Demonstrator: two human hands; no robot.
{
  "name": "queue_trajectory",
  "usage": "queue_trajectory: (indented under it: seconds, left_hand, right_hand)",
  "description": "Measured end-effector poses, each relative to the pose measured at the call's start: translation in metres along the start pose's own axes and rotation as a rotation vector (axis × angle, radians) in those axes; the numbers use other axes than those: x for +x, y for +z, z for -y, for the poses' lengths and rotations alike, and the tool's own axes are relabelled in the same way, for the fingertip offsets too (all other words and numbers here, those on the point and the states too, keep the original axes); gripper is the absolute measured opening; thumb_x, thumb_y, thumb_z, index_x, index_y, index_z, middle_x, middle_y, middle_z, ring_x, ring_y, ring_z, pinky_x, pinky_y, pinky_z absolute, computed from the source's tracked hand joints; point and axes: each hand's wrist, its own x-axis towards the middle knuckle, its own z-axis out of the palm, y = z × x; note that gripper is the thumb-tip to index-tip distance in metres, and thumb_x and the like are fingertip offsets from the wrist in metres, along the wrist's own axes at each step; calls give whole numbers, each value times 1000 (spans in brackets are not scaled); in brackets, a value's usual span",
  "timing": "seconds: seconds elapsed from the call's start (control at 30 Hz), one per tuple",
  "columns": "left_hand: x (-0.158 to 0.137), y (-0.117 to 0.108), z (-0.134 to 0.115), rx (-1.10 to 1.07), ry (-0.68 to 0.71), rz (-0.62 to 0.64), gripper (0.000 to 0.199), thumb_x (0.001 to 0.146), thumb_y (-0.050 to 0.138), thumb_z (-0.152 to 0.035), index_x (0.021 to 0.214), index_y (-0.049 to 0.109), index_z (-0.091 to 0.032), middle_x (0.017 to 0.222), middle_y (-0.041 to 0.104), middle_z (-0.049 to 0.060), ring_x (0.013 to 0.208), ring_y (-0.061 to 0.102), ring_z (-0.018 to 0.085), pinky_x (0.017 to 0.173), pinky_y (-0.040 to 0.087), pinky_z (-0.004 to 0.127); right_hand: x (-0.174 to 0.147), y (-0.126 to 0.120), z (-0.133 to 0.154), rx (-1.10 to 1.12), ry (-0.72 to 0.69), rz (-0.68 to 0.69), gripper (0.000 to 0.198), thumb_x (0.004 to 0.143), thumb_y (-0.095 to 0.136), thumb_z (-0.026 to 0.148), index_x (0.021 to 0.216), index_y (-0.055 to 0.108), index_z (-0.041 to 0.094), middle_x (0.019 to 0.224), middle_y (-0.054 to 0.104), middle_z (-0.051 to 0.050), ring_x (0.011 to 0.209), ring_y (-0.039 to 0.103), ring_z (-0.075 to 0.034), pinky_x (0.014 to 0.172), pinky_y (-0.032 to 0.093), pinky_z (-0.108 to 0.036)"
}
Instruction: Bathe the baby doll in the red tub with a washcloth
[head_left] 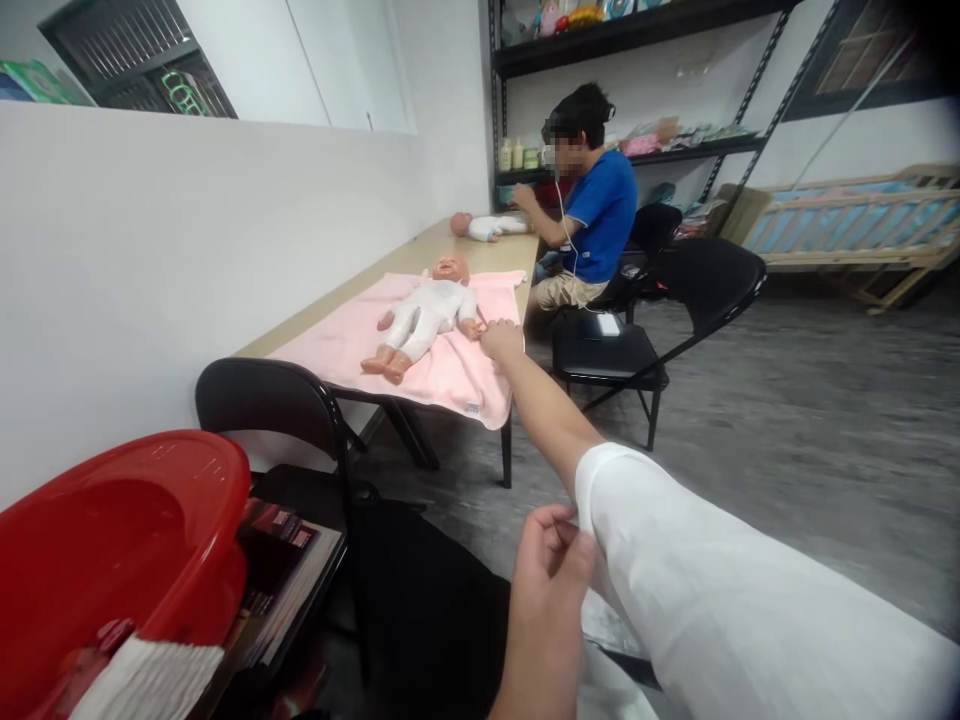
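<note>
My right arm stretches forward in a white sleeve [675, 550]. At its end, my right hand [501, 341] is at the right edge of a pink towel [337, 345], close beside the hand of a baby doll [431, 312]. Whether it grips anything is too small to make out. The doll lies on its back on the towel, dressed in a white bodysuit, head toward the far end. Nearer to me, my left hand [551, 590] is closed, thumb and fingers pinching the cuff of the right sleeve.
The towel hangs over the near end of the table [300, 320]. A person in blue [600, 215] sits at its far right with another doll [491, 227]. Black chairs [611, 350] stand around. A red tub [150, 510] and magazines [292, 570] are at lower left.
</note>
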Motion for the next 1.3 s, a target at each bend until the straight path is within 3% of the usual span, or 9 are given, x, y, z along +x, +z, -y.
queue_trajectory:
  seconds: [0.17, 0.33, 0.47, 0.6, 0.7, 0.83, 0.97, 1.1, 1.3]
  left_hand:
    - [-15, -1, 6, -204, -155, 115, 48, 64, 76, -55, 69, 47, -16, 57, 45, -4, 50, 35, 5, 51, 24, 20]
    - [-17, 8, -23, -385, -33, -5, 47, 65, 77, -46, 68, 38, -19, 61, 44, -5, 54, 40, 7, 53, 31, 19]
    - [-4, 17, -40, -206, 47, -52, 45, 62, 80, -44, 78, 46, -20, 64, 47, -5, 53, 41, 6, 53, 32, 19]
    - [10, 20, -47, -1, 105, -79, 33, 77, 68, -46, 89, 53, -19, 66, 51, -3, 55, 43, 8, 54, 33, 20]
    - [15, 14, -49, 184, 68, 26, 33, 83, 60, -50, 89, 54, -18, 65, 48, -3, 57, 40, 9, 53, 31, 21]
    - [20, 2, -45, 429, 14, 135, 34, 83, 61, -48, 75, 49, -18, 63, 39, -4, 59, 34, 9, 53, 28, 20]
    - [27, 1, -33, 347, 134, 38, 32, 84, 61, -44, 72, 43, -19, 64, 39, -5, 59, 35, 8, 53, 30, 19]
    - [35, 15, -35, 180, 258, -18, 23, 85, 61, -37, 83, 47, -20, 67, 46, -6, 60, 42, 8, 58, 36, 18]
    - [57, 28, -45, 315, 344, -61, 17, 86, 58, -34, 88, 50, -20, 65, 52, -5, 61, 49, 9, 58, 38, 20]
  right_hand:
    - [-3, -3, 1, -2, -4, 0, 42, 89, 34, 28, 121, 55, 9, 129, 53, -22, 120, 44, -33, 100, 32, -49]
    - [-5, -4, 2, -3, -1, 6, 41, 90, 34, 27, 121, 54, 8, 129, 52, -22, 120, 44, -32, 100, 32, -49]
    - [-4, -4, 2, 2, 2, 5, 41, 90, 34, 27, 120, 54, 9, 128, 52, -22, 119, 44, -32, 99, 32, -49]
    - [-2, -2, 1, 3, 7, -2, 41, 90, 34, 27, 120, 54, 9, 128, 52, -22, 119, 44, -33, 99, 31, -50]
    - [-1, -1, 0, 1, 5, -6, 41, 90, 35, 29, 120, 55, 9, 128, 53, -21, 118, 44, -33, 99, 32, -49]
    - [-2, -1, 0, 4, 5, -7, 41, 90, 34, 30, 120, 54, 9, 127, 53, -21, 117, 45, -33, 99, 32, -49]
    - [-2, -1, 1, 7, 13, -6, 41, 90, 33, 26, 122, 53, 9, 129, 51, -22, 119, 43, -34, 100, 30, -50]
    - [-4, -2, 2, 7, 9, -2, 41, 90, 33, 25, 121, 53, 8, 128, 52, -22, 118, 44, -32, 100, 30, -49]
    - [-5, -4, 3, 4, 7, -8, 41, 90, 36, 31, 119, 55, 9, 128, 52, -22, 117, 44, -32, 100, 30, -50]
